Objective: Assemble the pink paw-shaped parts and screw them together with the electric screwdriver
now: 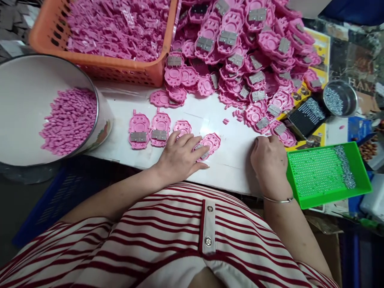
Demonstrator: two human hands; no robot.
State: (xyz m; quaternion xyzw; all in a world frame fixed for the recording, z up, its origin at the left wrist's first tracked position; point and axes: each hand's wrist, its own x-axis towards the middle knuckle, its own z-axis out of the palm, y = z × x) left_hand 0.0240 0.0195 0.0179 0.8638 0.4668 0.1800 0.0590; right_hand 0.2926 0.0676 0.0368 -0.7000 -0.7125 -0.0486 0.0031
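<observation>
Lying under the left hand (180, 157), a pink shell (210, 145).

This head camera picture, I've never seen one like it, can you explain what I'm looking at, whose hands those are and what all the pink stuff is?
The camera sits on a person's head, looking down at their own two hands over a white work surface. The left hand lies flat on a pink plastic shell, last in a short row of shells. The right hand is curled, knuckles up, at the edge of a big pile of shells; whether it grips anything is hidden. Around them: an orange basket of pink parts, a round tub of pink pellets, and a green tray.
</observation>
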